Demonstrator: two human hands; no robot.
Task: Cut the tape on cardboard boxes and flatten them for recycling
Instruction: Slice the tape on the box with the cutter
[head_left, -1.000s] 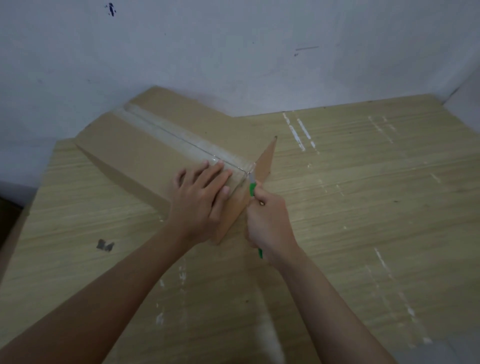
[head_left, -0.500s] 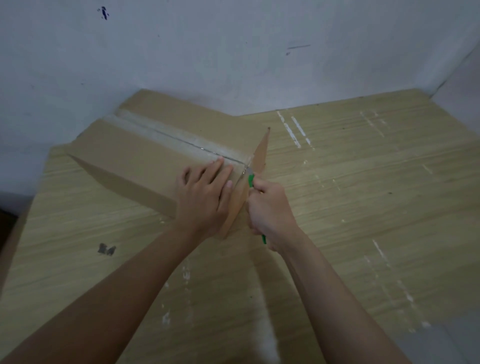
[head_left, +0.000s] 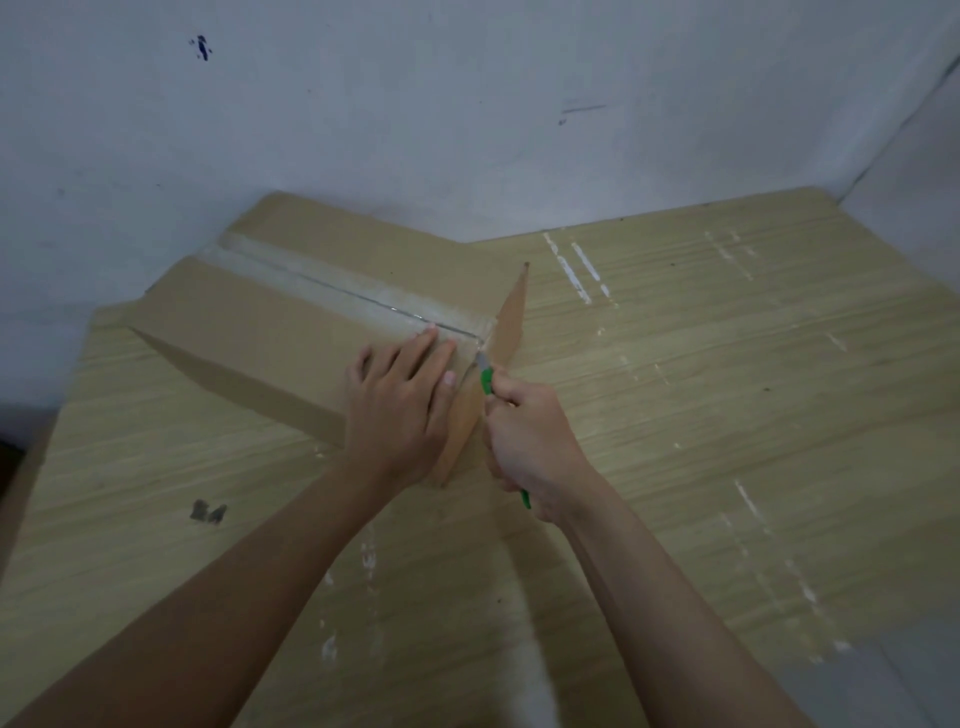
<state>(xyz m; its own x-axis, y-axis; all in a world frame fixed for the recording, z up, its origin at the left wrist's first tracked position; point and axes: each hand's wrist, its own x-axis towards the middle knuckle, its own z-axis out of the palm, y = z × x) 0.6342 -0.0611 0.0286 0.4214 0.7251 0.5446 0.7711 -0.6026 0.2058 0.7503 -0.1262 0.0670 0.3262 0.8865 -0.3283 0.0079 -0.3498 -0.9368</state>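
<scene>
A cardboard box (head_left: 270, 332) is laid on a wooden table (head_left: 727, 415), its far end set close against the white wall (head_left: 467, 104). A strip of clear tape (head_left: 353, 296) is seen along the seam on top of the box, running from the far end toward the near corner. The left hand (head_left: 400, 410) is pressed flat on the box top beside the tape, fingers straight and spread. Just to the right of the box's near corner, a green utility knife (head_left: 487, 382) is gripped in the right hand (head_left: 530, 441), fingers curled fully around the handle — the blade tip appears to meet the tape end at the box edge, though the dim view leaves contact uncertain. A dark scrap (head_left: 208, 512) is left on the table, well left of the box's near corner.
</scene>
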